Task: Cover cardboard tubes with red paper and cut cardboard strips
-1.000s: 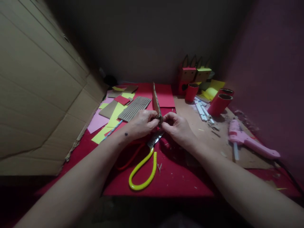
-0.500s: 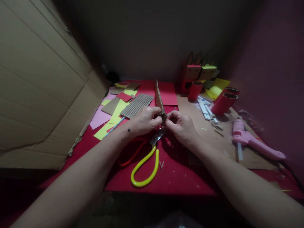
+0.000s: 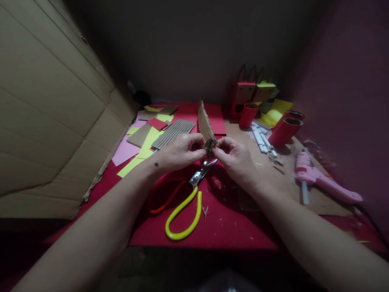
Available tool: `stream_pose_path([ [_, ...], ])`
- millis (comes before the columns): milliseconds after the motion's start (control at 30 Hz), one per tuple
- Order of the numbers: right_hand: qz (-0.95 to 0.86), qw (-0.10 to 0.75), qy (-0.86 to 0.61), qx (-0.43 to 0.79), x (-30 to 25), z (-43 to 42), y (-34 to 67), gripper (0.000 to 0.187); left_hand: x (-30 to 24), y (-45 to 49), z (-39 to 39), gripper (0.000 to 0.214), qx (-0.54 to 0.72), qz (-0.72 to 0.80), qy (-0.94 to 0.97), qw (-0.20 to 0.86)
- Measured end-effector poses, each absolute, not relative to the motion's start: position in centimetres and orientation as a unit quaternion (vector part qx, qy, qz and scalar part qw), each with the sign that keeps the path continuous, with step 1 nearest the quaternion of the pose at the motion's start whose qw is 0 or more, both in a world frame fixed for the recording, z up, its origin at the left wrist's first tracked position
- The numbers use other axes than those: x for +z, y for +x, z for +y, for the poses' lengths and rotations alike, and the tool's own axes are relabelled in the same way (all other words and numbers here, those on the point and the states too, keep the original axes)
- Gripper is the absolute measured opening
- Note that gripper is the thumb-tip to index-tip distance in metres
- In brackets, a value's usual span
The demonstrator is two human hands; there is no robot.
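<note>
A narrow brown cardboard piece (image 3: 204, 123) stands on edge above the red table (image 3: 231, 227), tilted away from me. My left hand (image 3: 179, 152) pinches its near end from the left. From the right, my right hand (image 3: 235, 158) pinches the same end, fingers curled. Just below the hands lie scissors (image 3: 185, 202) with one yellow and one red handle, blades pointing up towards the hands.
Big cardboard sheets (image 3: 51, 105) lean along the left. Coloured paper and a corrugated sheet (image 3: 173, 133) lie at the back left. Red tubes (image 3: 284, 130), white sticks (image 3: 261, 142) and paper-box figures (image 3: 253, 91) stand at the back right. A pink glue gun (image 3: 322, 180) lies on the right.
Both hands lifted the cardboard piece slightly and turned it, so more of its flat face shows. The scissor blades, earlier partly hidden under the hands, now show.
</note>
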State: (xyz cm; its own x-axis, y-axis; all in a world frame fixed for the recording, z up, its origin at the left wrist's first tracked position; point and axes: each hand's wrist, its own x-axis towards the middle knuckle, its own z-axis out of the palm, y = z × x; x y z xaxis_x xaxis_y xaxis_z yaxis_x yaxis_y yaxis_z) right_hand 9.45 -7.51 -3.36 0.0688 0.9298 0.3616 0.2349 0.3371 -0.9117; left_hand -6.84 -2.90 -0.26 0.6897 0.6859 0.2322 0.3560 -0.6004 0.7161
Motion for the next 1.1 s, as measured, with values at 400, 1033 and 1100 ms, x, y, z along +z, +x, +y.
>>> stream_pose_path([
  [400,-0.613,0.561,-0.469,0.3,-3.2,-7.6,9.6,0.004,-0.6,-6.1,-3.7,0.004,0.294,0.321,0.887,0.152],
  [1033,-0.65,0.528,-0.502,0.214,-3.5,-7.8,9.0,0.005,-1.9,-4.8,-5.3,0.011,0.335,0.385,0.859,0.039],
  [1100,-0.651,0.525,-0.506,0.212,-3.4,-7.9,9.0,0.005,-1.9,-4.8,-5.4,0.011,0.337,0.378,0.862,0.022],
])
